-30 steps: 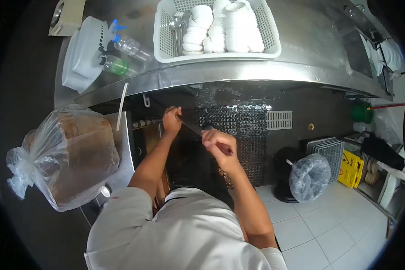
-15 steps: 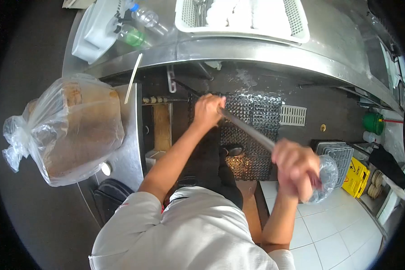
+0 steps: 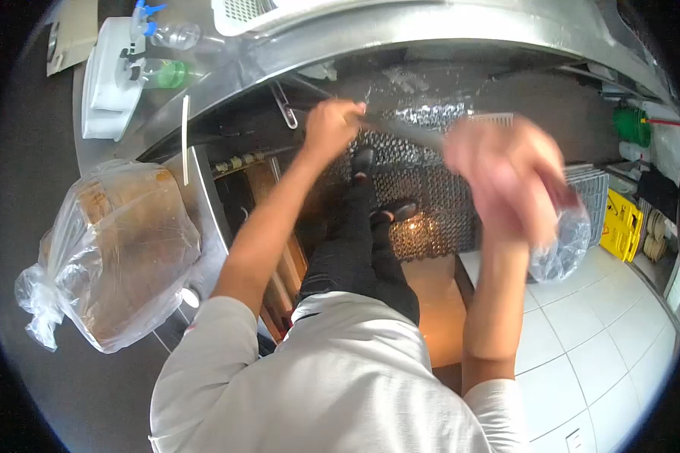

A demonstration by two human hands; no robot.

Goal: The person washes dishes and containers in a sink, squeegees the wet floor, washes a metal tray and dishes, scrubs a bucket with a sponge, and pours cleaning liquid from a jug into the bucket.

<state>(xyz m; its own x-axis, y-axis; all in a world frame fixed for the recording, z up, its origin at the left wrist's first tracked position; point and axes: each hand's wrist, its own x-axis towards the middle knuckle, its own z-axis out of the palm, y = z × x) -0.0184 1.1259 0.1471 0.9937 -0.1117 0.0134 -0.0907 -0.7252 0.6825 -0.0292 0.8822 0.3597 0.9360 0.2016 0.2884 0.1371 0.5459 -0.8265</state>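
Note:
A long dark pole (image 3: 412,132) runs slantwise in front of me. My left hand (image 3: 332,130) is closed around it on the side toward the counter. Closer to the camera, my right hand (image 3: 506,174) is wrapped around its near end, blurred by motion. The far end of the pole goes under the steel counter and cannot be made out, so its kind stays unclear. Below the hands lies a wet, perforated black floor mat (image 3: 431,196), with my dark shoes (image 3: 397,210) on it.
A steel counter (image 3: 400,34) curves across the top, bearing a white basket (image 3: 242,15) and spray bottles (image 3: 166,73). At left sits a box in clear plastic (image 3: 128,249). At right are grey crates (image 3: 589,198), a yellow caution sign (image 3: 621,224) and a green bucket (image 3: 632,126).
My view has shifted. Both hands have moved forward toward the counter with the pole, the right hand more than the left. Both keep their grip.

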